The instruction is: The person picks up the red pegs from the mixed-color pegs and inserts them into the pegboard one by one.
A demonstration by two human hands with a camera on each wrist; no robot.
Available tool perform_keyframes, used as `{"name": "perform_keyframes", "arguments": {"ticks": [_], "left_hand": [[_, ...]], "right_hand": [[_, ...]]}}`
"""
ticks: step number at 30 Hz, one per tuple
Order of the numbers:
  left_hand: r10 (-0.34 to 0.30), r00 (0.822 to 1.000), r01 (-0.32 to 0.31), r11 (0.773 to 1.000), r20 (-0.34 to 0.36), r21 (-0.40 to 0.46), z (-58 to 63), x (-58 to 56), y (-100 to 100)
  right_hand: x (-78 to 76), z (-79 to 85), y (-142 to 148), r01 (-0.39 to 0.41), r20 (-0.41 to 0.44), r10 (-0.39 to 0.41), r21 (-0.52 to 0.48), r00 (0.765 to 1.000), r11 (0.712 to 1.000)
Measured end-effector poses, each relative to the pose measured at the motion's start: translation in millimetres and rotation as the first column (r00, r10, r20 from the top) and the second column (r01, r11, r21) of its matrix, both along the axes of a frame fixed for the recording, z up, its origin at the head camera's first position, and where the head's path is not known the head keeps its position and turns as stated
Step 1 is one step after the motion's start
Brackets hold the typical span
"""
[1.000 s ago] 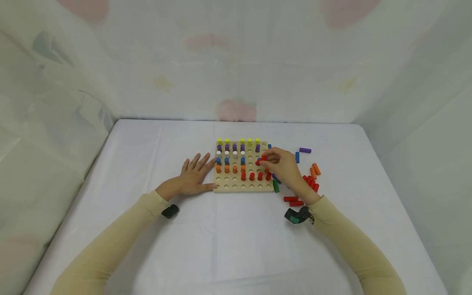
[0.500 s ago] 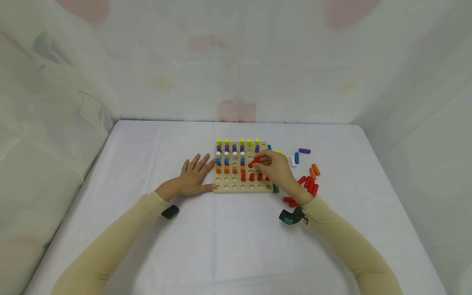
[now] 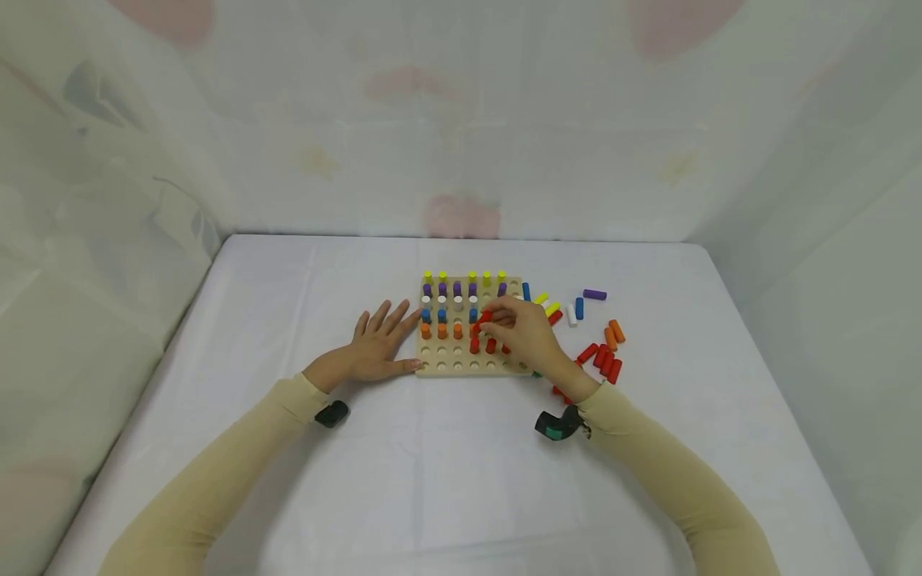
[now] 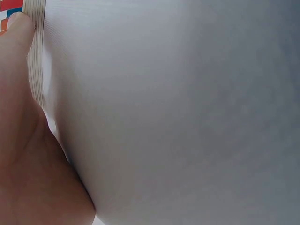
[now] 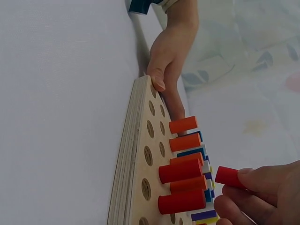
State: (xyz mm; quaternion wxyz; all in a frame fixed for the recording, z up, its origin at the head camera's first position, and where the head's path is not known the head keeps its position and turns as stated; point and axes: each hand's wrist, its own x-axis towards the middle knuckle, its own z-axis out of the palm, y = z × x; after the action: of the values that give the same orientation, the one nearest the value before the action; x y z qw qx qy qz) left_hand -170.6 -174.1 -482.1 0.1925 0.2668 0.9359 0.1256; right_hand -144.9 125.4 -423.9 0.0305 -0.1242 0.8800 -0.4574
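A wooden peg board (image 3: 454, 374) lies on the white table with rows of upright yellow, purple, white, blue, orange and red pegs. My left hand (image 3: 370, 354) rests with spread fingers at its left edge; the thumb touches the near left corner, as the right wrist view also shows. Between thumb and fingers, my right hand (image 3: 528, 330) pinches a red peg (image 5: 228, 177), tilted and held above the board. Standing red pegs (image 5: 182, 201) sit in holes close by. Part of the board's right side is hidden under the right hand.
Loose red pegs (image 3: 607, 362) lie right of the board. Orange pegs (image 3: 614, 333), a purple peg (image 3: 595, 294), a white peg (image 3: 571, 314) and yellow, blue and green ones are scattered there too. Cloth walls enclose the table behind and at both sides.
My right hand has moved left over the board with the red peg in its pinch, uncovering yellow, white and red loose pegs at the right. The left hand has stayed still.
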Motion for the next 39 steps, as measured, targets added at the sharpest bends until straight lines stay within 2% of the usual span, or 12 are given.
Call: {"name": "perform_keyframes", "arguments": {"ticks": [11,18,29,39], "left_hand": [[0.000,1.000,0.000,0.999,-0.006,0.033,-1.2,0.9,-1.2],[0.001,1.000,-0.001,1.000,-0.006,0.017,-0.3,0.6,-0.2],[0.006,1.000,-0.006,1.000,-0.002,0.002,-0.6,1.1,1.2],[0.004,1.000,-0.004,1.000,-0.008,0.001,0.2,1.5,1.0]], "right_hand": [[-0.5,-6.7,-8.0,-0.025,-0.033,0.026,0.044,0.999,0.999],[-0.6,-7.6,-12.4,-0.045,-0.074,0.049,0.060,0.996,0.997],[2.7,-11.6,-18.7,-0.059,-0.061,0.063,0.074,0.996,0.996],[2.7,-21.8,-21.4,-0.087,-0.128,0.102,0.118,0.987,0.989]]}}
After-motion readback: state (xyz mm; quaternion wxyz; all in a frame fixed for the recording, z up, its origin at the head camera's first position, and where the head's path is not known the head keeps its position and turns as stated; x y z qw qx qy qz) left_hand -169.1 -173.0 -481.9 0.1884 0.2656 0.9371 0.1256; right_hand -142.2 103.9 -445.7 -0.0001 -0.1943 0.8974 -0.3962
